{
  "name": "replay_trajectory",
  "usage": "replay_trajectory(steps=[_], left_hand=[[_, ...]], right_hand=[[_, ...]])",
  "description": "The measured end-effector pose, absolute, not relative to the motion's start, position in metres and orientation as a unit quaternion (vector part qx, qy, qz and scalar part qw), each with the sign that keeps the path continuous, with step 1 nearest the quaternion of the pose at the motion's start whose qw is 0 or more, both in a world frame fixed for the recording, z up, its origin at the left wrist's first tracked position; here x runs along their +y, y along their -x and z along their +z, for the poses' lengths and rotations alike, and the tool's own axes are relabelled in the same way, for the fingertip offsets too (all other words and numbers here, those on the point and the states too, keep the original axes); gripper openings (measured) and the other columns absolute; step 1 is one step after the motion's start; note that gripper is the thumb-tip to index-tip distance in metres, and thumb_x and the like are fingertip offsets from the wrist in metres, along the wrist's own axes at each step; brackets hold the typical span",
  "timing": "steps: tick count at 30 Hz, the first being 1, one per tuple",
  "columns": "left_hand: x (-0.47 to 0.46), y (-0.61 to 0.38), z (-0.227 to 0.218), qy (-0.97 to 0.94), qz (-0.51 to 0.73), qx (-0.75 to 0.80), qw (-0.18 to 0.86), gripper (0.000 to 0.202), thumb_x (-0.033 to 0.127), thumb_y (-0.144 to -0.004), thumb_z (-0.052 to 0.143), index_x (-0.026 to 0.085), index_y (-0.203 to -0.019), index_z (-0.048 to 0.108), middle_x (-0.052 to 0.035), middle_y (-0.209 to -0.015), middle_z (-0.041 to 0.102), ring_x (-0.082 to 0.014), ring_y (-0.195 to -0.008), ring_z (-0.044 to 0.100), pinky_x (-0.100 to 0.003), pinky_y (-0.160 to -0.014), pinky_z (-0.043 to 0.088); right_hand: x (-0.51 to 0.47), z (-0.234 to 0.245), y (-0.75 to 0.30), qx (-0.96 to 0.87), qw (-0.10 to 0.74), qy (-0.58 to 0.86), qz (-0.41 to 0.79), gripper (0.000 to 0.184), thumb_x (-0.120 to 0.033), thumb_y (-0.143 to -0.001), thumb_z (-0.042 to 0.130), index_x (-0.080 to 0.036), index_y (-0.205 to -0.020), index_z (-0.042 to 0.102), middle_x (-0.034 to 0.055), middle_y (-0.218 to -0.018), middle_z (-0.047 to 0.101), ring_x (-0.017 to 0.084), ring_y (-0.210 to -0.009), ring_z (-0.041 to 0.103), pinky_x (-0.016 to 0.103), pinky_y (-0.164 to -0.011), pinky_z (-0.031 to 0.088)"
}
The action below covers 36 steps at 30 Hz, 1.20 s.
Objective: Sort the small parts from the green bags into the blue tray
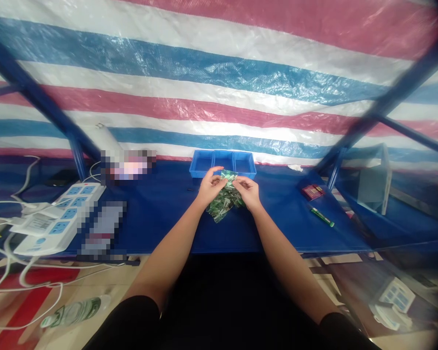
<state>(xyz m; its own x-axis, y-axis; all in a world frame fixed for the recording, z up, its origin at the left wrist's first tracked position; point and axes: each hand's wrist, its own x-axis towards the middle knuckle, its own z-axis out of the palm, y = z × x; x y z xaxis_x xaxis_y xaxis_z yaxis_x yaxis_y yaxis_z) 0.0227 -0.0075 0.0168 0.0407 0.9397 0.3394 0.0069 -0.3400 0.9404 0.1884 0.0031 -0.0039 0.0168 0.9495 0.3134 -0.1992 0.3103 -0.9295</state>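
Between my left hand (210, 186) and my right hand (248, 191), a small shiny green piece (229, 175) is pinched by thumbs and fingers. It looks thin and flat, with silvery glints; its exact kind is too small to make out. Just beneath both hands a heap of similar green, glittering pieces (222, 206) lies on the blue table (160, 214). Part of the heap is covered by my fingers. Right behind my hands stands a blue tray with three compartments (200, 172).
On the left sit a white power strip (63, 218) with plugs and cables, and two blurred-out items. To the right lie a dark red box (313, 191), a green tube (321, 217) and a white crumpled scrap (295, 167). Blue metal posts (78, 153) flank the table; a striped sheet (219, 107) hangs behind.
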Motion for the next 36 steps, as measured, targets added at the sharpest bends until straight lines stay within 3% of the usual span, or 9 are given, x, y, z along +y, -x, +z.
replay_trajectory(steps=[5, 8, 11, 13, 16, 20, 24, 29, 36], left_hand=[[-0.002, -0.023, 0.013, -0.548, 0.567, 0.423, 0.446, 0.039, 0.044, -0.076, 0.076, 0.020, -0.102, 0.060, 0.0020, -0.068, 0.063, -0.0106, -0.051, 0.057, -0.022, -0.048, 0.048], [0.005, -0.018, 0.015, -0.447, 0.633, 0.457, 0.437, 0.056, 0.046, -0.077, 0.075, 0.020, -0.122, 0.053, 0.0005, -0.072, 0.065, -0.0106, -0.050, 0.059, -0.019, -0.041, 0.042], [0.010, -0.009, 0.022, -0.390, 0.655, 0.435, 0.479, 0.092, 0.046, -0.080, 0.073, 0.027, -0.151, 0.019, -0.0095, -0.110, 0.067, -0.0168, -0.069, 0.070, -0.023, -0.050, 0.052], [0.010, -0.003, 0.025, -0.391, 0.643, 0.426, 0.502, 0.094, 0.047, -0.083, 0.070, 0.033, -0.154, 0.009, -0.0129, -0.134, 0.055, -0.0173, -0.072, 0.072, -0.029, -0.057, 0.058], [0.010, 0.006, 0.025, -0.444, 0.619, 0.442, 0.474, 0.073, 0.047, -0.085, 0.066, 0.030, -0.148, 0.034, -0.0139, -0.138, 0.054, -0.0143, -0.063, 0.070, -0.031, -0.059, 0.059], [0.008, 0.007, 0.016, -0.533, 0.578, 0.496, 0.369, 0.037, 0.042, -0.090, 0.057, 0.018, -0.118, 0.063, -0.0084, -0.100, 0.073, -0.0127, -0.056, 0.065, -0.026, -0.055, 0.054], [0.004, 0.001, 0.009, -0.657, 0.486, 0.524, 0.240, 0.028, 0.036, -0.090, 0.054, 0.020, -0.110, 0.067, -0.0043, -0.083, 0.072, -0.0162, -0.066, 0.066, -0.030, -0.066, 0.054], [0.002, -0.002, 0.007, -0.794, 0.378, 0.462, 0.117, 0.030, 0.029, -0.084, 0.059, 0.021, -0.111, 0.069, -0.0081, -0.104, 0.071, -0.0258, -0.098, 0.063, -0.041, -0.092, 0.048], [0.002, -0.002, 0.005, -0.808, 0.347, 0.460, 0.119, 0.031, 0.034, -0.082, 0.063, 0.022, -0.110, 0.069, -0.0084, -0.108, 0.069, -0.0265, -0.099, 0.062, -0.039, -0.087, 0.050]], right_hand=[[0.004, -0.002, -0.191, -0.527, 0.616, 0.369, 0.454, 0.033, -0.043, -0.075, 0.075, -0.022, -0.101, 0.072, 0.0015, -0.080, 0.071, 0.017, -0.076, 0.067, 0.032, -0.075, 0.053], [0.005, -0.002, -0.192, -0.529, 0.614, 0.382, 0.444, 0.031, -0.046, -0.079, 0.070, -0.022, -0.098, 0.073, 0.0027, -0.079, 0.072, 0.019, -0.078, 0.068, 0.032, -0.073, 0.053], [0.005, -0.003, -0.193, -0.539, 0.607, 0.389, 0.436, 0.030, -0.048, -0.080, 0.068, -0.022, -0.095, 0.073, 0.0030, -0.078, 0.072, 0.019, -0.078, 0.068, 0.032, -0.072, 0.053], [0.005, -0.004, -0.193, -0.550, 0.598, 0.397, 0.426, 0.031, -0.049, -0.081, 0.067, -0.022, -0.094, 0.072, 0.0031, -0.078, 0.072, 0.020, -0.078, 0.068, 0.032, -0.071, 0.052], [0.004, -0.005, -0.194, -0.576, 0.578, 0.427, 0.390, 0.032, -0.049, -0.084, 0.061, -0.022, -0.096, 0.071, 0.0037, -0.079, 0.072, 0.020, -0.075, 0.066, 0.033, -0.069, 0.052], [0.005, -0.006, -0.199, -0.654, 0.518, 0.497, 0.239, 0.028, -0.042, -0.087, 0.057, -0.022, -0.098, 0.072, 0.0060, -0.090, 0.072, 0.022, -0.086, 0.063, 0.037, -0.082, 0.050], [0.004, -0.007, -0.201, -0.725, 0.407, 0.542, 0.123, 0.030, -0.042, -0.079, 0.067, -0.025, -0.102, 0.073, 0.0067, -0.107, 0.070, 0.028, -0.106, 0.057, 0.045, -0.097, 0.041], [0.004, -0.009, -0.200, -0.747, 0.352, 0.553, 0.110, 0.039, -0.045, -0.078, 0.068, -0.026, -0.111, 0.070, 0.0078, -0.116, 0.067, 0.031, -0.112, 0.052, 0.046, -0.095, 0.038], [0.006, -0.010, -0.202, -0.750, 0.350, 0.547, 0.128, 0.035, -0.042, -0.081, 0.065, -0.027, -0.112, 0.070, 0.0076, -0.112, 0.069, 0.031, -0.110, 0.053, 0.047, -0.094, 0.038]])
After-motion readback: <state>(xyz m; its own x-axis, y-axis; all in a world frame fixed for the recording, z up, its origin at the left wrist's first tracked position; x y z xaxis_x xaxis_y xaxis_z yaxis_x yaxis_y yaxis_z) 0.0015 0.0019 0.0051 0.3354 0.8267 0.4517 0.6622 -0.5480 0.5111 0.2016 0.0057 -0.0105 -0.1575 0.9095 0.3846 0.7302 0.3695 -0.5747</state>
